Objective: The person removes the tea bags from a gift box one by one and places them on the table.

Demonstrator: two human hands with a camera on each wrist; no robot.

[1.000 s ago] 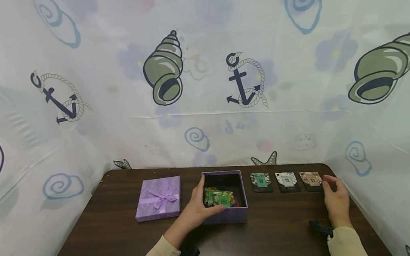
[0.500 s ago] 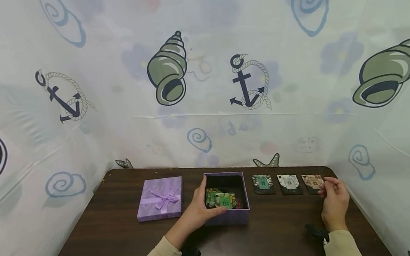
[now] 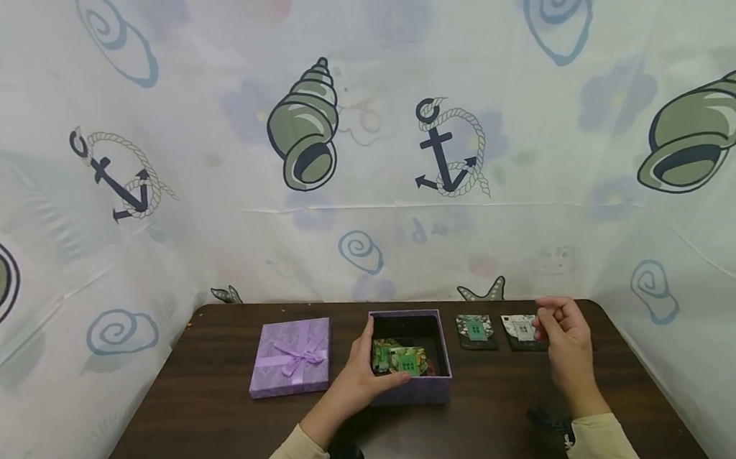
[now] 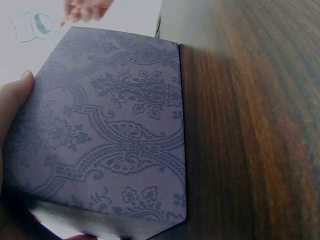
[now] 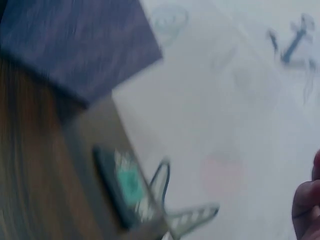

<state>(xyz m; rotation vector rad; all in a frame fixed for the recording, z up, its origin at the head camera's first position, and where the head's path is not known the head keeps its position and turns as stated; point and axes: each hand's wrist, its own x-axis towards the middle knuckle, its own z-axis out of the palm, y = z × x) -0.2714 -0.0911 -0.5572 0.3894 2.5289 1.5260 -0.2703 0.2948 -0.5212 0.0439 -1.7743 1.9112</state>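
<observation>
My left hand (image 3: 363, 374) grips the near left corner of an open purple gift box (image 3: 413, 393), thumb along the front rim. Inside the box lie several small green and yellow cards (image 3: 407, 361). The left wrist view shows the box's patterned wall (image 4: 120, 125) with a finger at its left edge. My right hand (image 3: 570, 347) is over the right end of a card row, fingers loosely curled and nothing visible in them. A green card (image 3: 476, 332) and a white card (image 3: 520, 329) lie in that row; the hand hides the brown one.
A purple lid with a ribbon bow (image 3: 295, 358) lies left of the box on the dark wooden table (image 3: 188, 416). Behind the table hangs a white cloth (image 3: 395, 242) printed with shells and anchors.
My right hand has drawn away from the brown card's right edge and moved left, now covering that card. The left hand stays on the box.
</observation>
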